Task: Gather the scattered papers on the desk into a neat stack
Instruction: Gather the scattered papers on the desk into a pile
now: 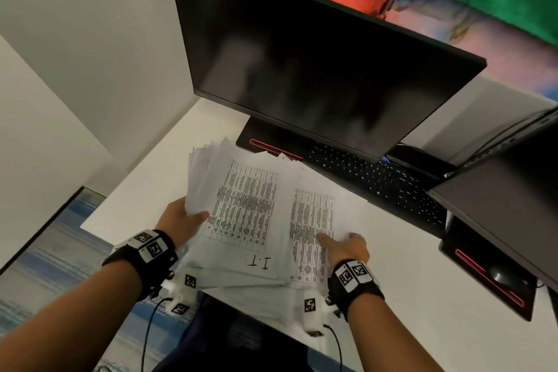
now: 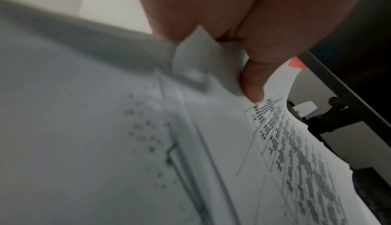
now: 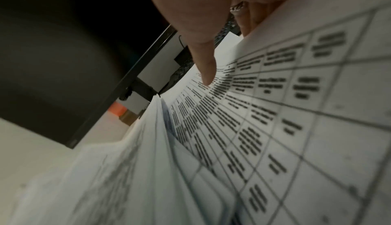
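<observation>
A loose pile of white papers (image 1: 247, 220) printed with tables lies fanned on the white desk (image 1: 145, 190), its near edge hanging over the desk's front. My left hand (image 1: 181, 220) grips the left side of the pile, thumb on top, and the sheets there curl upward; in the left wrist view the thumb (image 2: 251, 84) pinches the paper edges (image 2: 203, 64). My right hand (image 1: 347, 246) holds the right-hand sheet (image 1: 314, 229): the thumb (image 3: 206, 71) lies on top of it and the other fingers are under its edge.
A dark monitor (image 1: 317, 69) stands right behind the papers, with its stand base (image 1: 268, 142) and a black keyboard (image 1: 377, 178) under it. A second screen (image 1: 513, 190) and its base (image 1: 489, 275) sit at the right. White walls close in the left side.
</observation>
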`<action>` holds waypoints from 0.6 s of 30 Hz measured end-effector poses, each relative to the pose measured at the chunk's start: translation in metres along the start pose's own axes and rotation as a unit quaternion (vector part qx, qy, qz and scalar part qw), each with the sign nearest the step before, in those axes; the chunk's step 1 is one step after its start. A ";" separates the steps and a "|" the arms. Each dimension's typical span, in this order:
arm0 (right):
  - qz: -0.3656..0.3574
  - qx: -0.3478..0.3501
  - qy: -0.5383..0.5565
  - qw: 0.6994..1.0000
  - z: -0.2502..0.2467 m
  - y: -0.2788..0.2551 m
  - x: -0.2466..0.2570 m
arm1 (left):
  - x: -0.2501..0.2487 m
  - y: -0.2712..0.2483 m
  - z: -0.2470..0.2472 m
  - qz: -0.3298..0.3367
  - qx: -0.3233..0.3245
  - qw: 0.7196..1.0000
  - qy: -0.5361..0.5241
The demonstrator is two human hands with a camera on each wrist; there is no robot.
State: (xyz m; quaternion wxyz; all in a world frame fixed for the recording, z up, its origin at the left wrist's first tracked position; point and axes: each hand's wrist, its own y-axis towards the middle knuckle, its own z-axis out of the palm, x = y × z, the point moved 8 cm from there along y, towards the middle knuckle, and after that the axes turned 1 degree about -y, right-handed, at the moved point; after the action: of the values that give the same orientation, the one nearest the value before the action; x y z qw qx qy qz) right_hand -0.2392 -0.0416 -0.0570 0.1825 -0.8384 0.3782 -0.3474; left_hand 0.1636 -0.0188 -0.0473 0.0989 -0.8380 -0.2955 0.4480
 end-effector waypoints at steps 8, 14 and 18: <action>0.024 0.087 0.164 0.982 0.024 -0.005 0.007 | 0.002 -0.001 0.000 -0.017 -0.007 0.999 -0.027; -0.200 -0.085 0.033 0.976 -0.077 -0.038 0.078 | 0.000 0.004 -0.003 -0.015 0.005 1.000 0.005; -0.334 -0.104 0.099 0.932 -0.157 -0.088 0.136 | -0.003 0.007 0.001 -0.014 0.014 1.000 0.023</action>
State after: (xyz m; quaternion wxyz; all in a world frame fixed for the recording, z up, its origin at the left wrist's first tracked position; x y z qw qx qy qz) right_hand -0.2434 -0.0953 0.1624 -0.0707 -0.8918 0.1270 -0.4284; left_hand 0.1644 -0.0262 -0.0488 0.1236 -0.8425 -0.2981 0.4314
